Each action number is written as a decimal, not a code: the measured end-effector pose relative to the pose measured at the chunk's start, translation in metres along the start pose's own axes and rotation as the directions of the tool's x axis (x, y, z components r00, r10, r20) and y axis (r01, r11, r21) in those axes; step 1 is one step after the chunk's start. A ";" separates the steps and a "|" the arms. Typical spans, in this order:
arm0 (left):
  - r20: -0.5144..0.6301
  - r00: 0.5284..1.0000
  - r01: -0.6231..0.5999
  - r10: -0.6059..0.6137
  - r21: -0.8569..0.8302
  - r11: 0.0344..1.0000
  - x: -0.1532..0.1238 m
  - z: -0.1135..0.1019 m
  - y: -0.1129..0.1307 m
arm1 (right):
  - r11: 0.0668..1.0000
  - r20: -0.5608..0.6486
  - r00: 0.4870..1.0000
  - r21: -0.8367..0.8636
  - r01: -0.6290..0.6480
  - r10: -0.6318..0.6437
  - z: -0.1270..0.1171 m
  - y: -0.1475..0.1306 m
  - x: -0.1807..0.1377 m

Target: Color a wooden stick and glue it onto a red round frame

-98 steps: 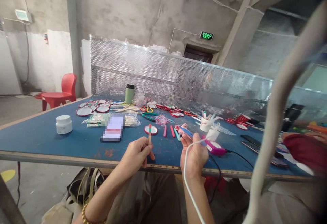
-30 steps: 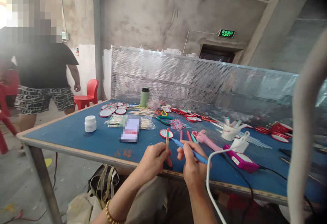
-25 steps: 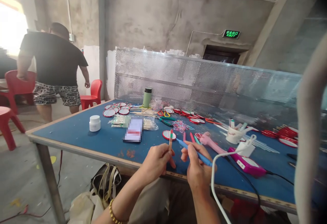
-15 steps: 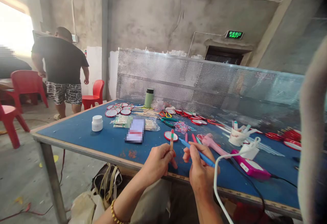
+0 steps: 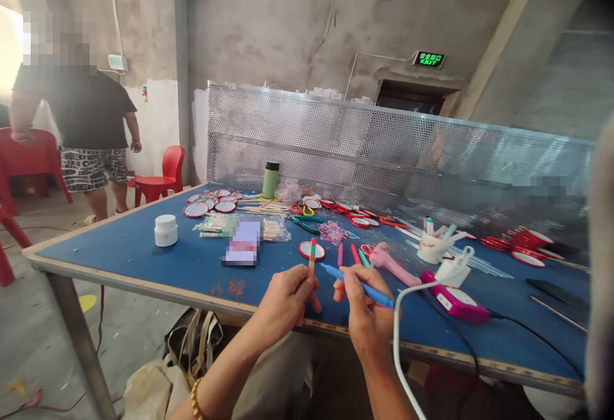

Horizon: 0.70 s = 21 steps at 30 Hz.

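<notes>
Near the table's front edge, my left hand (image 5: 288, 293) pinches a wooden craft stick (image 5: 313, 260) upright, its top coloured red and green. In my right hand (image 5: 365, 308) is a blue marker pen (image 5: 371, 291), held like a pencil. The pen's tip points at the stick from the right, with a small gap between them. Just behind the stick lies a round white disc with a red rim (image 5: 304, 248). A pink pen (image 5: 340, 254) and a red pen (image 5: 355, 254) lie beyond my right hand.
On the blue table (image 5: 139, 273) are a white jar (image 5: 165, 231), a phone (image 5: 244, 241), a green bottle (image 5: 270, 181), pliers (image 5: 307, 225), a paper cup of pens (image 5: 430, 247) and a magenta box (image 5: 455, 302). A white cable (image 5: 397, 350) hangs at right. A person (image 5: 91, 119) stands at left.
My view has shifted slightly right, so the table scene sits further left. Both hands keep their hold on the stick and the pen. The person at left has turned.
</notes>
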<state>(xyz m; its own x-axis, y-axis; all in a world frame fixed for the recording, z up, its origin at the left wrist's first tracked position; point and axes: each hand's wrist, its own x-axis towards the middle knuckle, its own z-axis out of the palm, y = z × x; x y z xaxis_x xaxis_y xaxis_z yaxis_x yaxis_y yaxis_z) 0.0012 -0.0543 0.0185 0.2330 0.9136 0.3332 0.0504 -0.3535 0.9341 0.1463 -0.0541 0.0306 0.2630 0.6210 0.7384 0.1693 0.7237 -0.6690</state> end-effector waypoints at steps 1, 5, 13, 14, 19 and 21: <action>0.003 1.000 -0.002 0.002 0.005 1.000 0.000 -0.001 0.000 | 1.000 0.002 1.000 -0.020 -0.001 0.001 0.000 -0.001 -0.001; 0.001 1.000 -0.001 0.001 0.025 1.000 -0.001 -0.004 0.002 | 0.998 0.013 1.000 -0.065 -0.007 0.008 0.001 0.000 -0.007; -0.012 1.000 -0.019 0.020 0.065 0.998 -0.004 -0.003 0.008 | 0.993 0.067 0.997 -0.104 0.049 -0.043 -0.001 0.009 -0.010; -0.014 1.000 -0.022 0.023 0.072 0.997 -0.004 -0.003 0.008 | 0.993 0.074 0.996 -0.108 0.056 -0.048 -0.001 0.010 -0.010; -0.015 0.999 -0.033 0.035 0.094 0.995 -0.003 -0.003 0.007 | 0.988 0.078 0.994 -0.128 0.086 -0.076 -0.002 0.011 -0.011; -0.013 0.999 -0.038 0.039 0.105 0.994 -0.003 -0.003 0.006 | 0.986 0.078 0.993 -0.136 0.095 -0.085 -0.002 0.012 -0.011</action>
<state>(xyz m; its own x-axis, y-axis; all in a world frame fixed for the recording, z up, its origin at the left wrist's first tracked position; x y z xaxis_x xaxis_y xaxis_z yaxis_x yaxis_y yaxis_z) -0.0016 -0.0587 0.0234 0.2220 0.9016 0.3712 0.1433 -0.4067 0.9022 0.1475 -0.0529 0.0147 0.1727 0.5787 0.7971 0.3209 0.7320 -0.6009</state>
